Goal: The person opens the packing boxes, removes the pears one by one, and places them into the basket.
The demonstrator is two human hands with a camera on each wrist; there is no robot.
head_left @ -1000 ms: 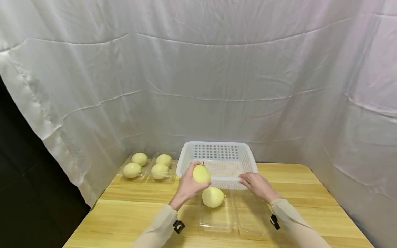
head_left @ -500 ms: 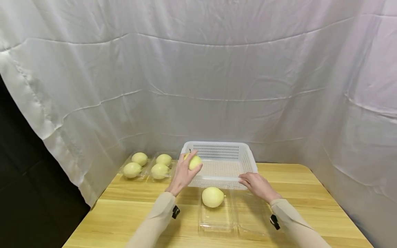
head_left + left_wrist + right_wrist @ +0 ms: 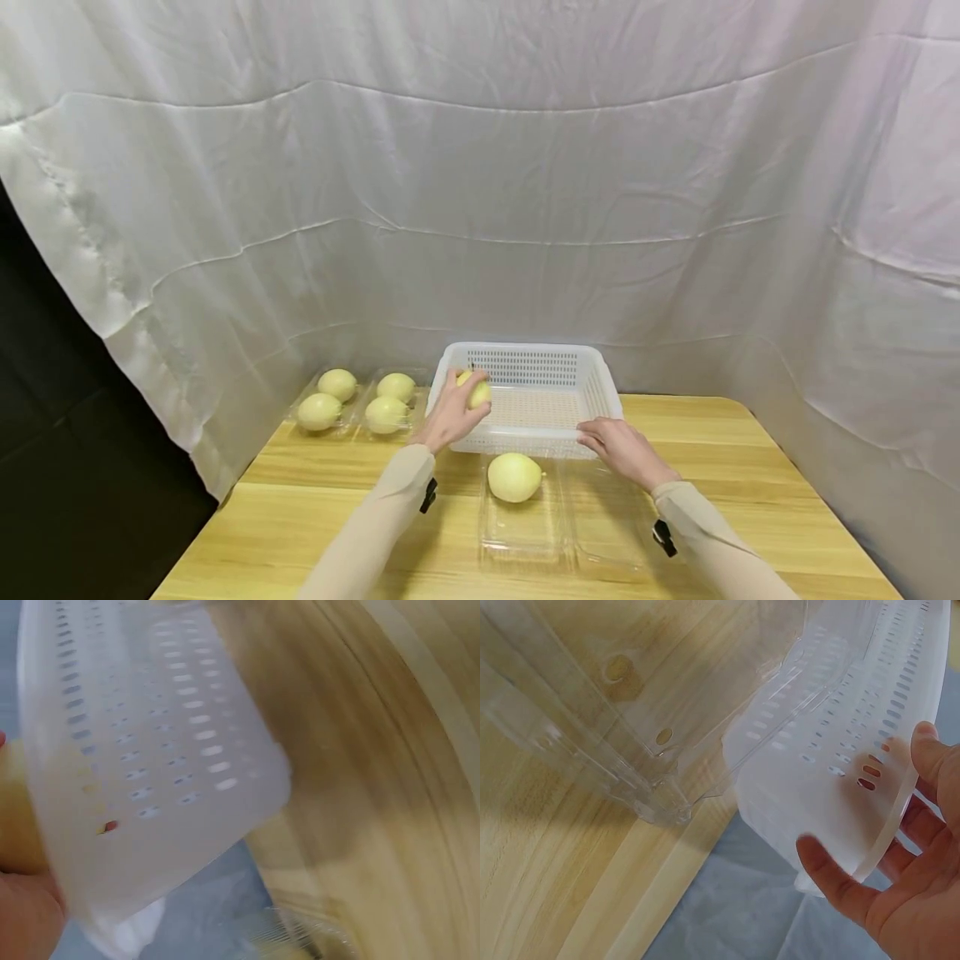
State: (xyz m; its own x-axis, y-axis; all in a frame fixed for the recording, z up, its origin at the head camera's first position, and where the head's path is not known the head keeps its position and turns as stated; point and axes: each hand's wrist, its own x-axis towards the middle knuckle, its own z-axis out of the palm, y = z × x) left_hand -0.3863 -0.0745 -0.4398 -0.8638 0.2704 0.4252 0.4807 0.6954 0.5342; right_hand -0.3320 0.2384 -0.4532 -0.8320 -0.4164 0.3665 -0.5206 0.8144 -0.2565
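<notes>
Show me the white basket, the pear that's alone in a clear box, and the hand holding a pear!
White basket (image 3: 528, 432): head view, on its front rim.
Lone pear (image 3: 514, 477): head view, middle of its rounded side.
Left hand (image 3: 452, 410): head view, back of the hand.

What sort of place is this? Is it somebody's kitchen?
It looks more like a little curtained-off work corner, though I can't be sure. Silvery curtains surround a wooden table with a white basket and yellow fruit.
</notes>
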